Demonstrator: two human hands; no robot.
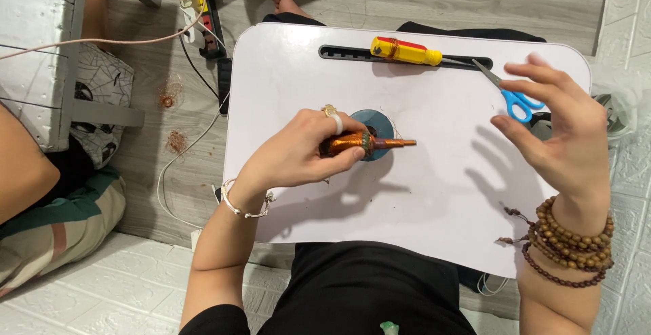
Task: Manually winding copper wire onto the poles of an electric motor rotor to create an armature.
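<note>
Copper-wound rotor (352, 143), orange-brown and shiny, with a thin shaft poking out to the right. Lying roughly level above the white tray, gripped at its thick end, partly covering a blue tape roll (376, 126).

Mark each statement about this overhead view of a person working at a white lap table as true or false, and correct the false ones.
1. The left hand grips a copper-wound motor rotor. True.
2. The right hand holds the blue-handled scissors. False: it is raised and open, holding nothing.
3. The yellow-handled screwdriver lies in the dark groove of the white lap table. True.
4. The rotor sits over a red roll of tape. False: a blue roll of tape lies behind it.
</note>
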